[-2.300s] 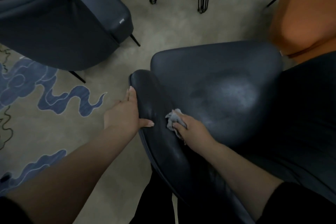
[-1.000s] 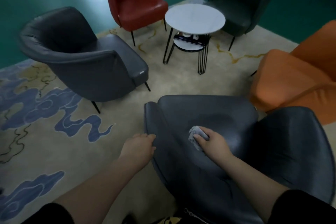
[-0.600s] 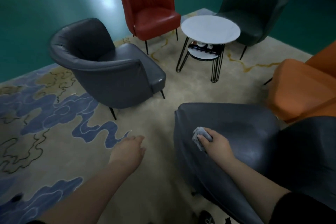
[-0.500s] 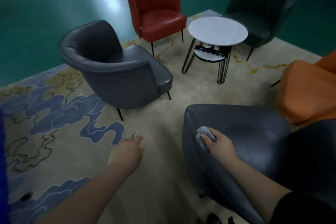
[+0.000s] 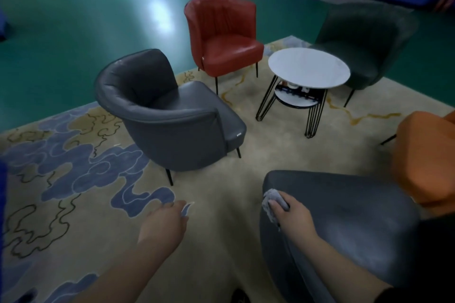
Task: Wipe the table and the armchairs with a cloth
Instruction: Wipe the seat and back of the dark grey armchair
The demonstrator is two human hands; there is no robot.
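grey cloth under right hand

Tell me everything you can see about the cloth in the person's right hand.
The cloth is small, pale grey and crumpled into a wad, soft fabric by its look. The right hand grips it with fingers curled over it, pressing it against the front left corner of the near dark grey armchair, at the seat's edge. Part of it bunches out ahead of the fingertips and a bit hangs down the chair's side. Its underside is hidden. The left hand does not touch it.
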